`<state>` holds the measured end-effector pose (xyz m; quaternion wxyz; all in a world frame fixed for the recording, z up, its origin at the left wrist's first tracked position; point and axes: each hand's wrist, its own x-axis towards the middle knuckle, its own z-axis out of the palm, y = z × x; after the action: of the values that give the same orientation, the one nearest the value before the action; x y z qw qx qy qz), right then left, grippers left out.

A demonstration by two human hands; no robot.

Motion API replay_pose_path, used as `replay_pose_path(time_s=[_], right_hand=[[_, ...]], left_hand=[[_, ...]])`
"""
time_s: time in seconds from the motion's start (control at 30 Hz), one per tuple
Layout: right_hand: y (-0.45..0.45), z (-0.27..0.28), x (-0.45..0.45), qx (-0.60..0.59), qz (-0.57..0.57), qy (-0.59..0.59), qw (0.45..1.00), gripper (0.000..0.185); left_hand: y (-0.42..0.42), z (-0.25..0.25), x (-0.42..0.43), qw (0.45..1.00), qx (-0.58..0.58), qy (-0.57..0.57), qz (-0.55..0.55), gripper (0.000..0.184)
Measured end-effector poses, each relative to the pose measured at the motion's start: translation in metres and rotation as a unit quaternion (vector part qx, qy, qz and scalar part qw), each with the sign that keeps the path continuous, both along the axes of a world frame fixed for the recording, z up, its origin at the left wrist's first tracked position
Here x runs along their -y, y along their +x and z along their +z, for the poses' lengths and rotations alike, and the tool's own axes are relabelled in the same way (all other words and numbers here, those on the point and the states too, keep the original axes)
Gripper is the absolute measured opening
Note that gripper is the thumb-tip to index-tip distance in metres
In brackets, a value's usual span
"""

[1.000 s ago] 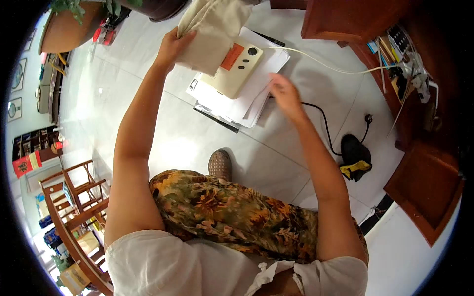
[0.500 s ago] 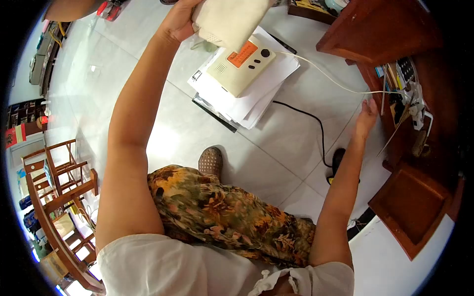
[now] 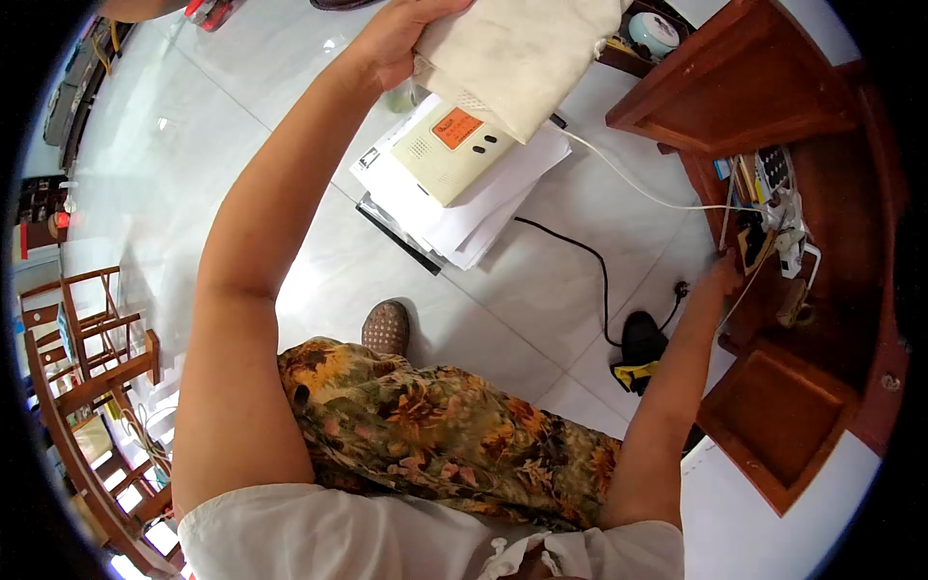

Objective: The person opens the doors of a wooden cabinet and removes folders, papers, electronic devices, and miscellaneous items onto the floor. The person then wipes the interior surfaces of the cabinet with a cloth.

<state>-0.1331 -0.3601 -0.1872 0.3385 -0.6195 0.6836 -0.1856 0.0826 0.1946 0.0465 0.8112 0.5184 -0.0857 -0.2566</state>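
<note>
My left hand (image 3: 401, 39) grips one edge of a cream cloth (image 3: 522, 58), fingers partly hidden behind it. The cloth hangs over the far end of a cream box-shaped device (image 3: 430, 164) with an orange label, a speaker grille and dark buttons. Beneath the device lies a stack of white papers (image 3: 474, 227) on the tiled floor. My right hand (image 3: 720, 277) is at the front of an open wooden cabinet (image 3: 841, 242), close to the clutter inside. Its fingers are too small and dark to make out clearly.
A white cable (image 3: 643, 195) runs from near the device into the cabinet, by a power strip (image 3: 791, 227). Two cabinet doors (image 3: 739, 82) stand open. A black cord (image 3: 590, 256) and a black-and-yellow object (image 3: 638, 353) lie on the floor. Wooden chairs (image 3: 92, 358) stand at left.
My left hand and the cloth have shifted right in view, covering more of the device. My right hand has moved lower in view along the cabinet opening, its fingers less spread.
</note>
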Motion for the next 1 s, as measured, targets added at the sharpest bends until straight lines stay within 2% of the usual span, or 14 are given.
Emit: replay_pose_path(time_s=[0.03,0.1,0.13,0.2,0.27,0.37,0.47,0.57,0.67,0.7,0.8,0.93,1.0], right_hand=[[0.009,0.032,-0.031,0.079,-0.028,0.067,0.994,0.079],[0.018,0.032,-0.038,0.242,-0.030,0.164,0.956,0.071],[0.017,-0.002,-0.015,0.324,-0.006,0.193,0.926,0.066],[0.023,-0.015,-0.006,0.424,-0.018,0.279,0.862,0.058],[0.048,0.020,-0.025,0.458,-0.082,0.389,0.795,0.053],[0.061,0.059,-0.059,0.473,-0.115,0.379,0.787,0.052],[0.056,0.016,-0.015,0.564,0.030,0.367,0.739,0.056],[0.064,0.063,-0.046,0.499,-0.130,0.302,0.802,0.052],[0.060,0.014,-0.004,0.411,0.016,0.328,0.850,0.056],[0.060,0.020,-0.018,0.432,-0.032,0.328,0.840,0.063],[0.075,0.042,-0.044,0.418,-0.110,0.375,0.820,0.065],[0.081,0.051,-0.057,0.455,-0.059,0.409,0.789,0.057],[0.079,0.046,-0.055,0.508,-0.032,0.439,0.741,0.057]], left_hand=[[0.000,-0.001,0.000,1.000,-0.012,0.003,0.008,0.040],[0.002,0.000,0.002,1.000,-0.002,-0.008,-0.007,0.039],[0.002,0.000,0.003,1.000,0.002,-0.011,-0.016,0.039],[0.000,0.002,0.007,1.000,0.010,0.006,-0.008,0.039],[-0.001,0.003,0.011,1.000,0.016,0.015,-0.003,0.040],[-0.003,0.000,0.013,1.000,0.014,0.017,-0.001,0.041],[-0.006,0.001,0.013,1.000,0.007,0.018,-0.003,0.042],[-0.006,0.001,0.014,1.000,-0.009,0.027,0.002,0.043],[-0.006,0.000,0.018,0.999,-0.031,0.033,0.006,0.043],[-0.006,0.000,0.020,0.999,-0.038,0.033,0.007,0.043],[-0.005,-0.005,0.022,0.999,-0.039,0.024,-0.002,0.044],[-0.006,-0.009,0.024,0.999,-0.034,0.028,-0.007,0.045],[-0.009,-0.019,0.021,0.992,0.024,0.118,0.045,0.043]])
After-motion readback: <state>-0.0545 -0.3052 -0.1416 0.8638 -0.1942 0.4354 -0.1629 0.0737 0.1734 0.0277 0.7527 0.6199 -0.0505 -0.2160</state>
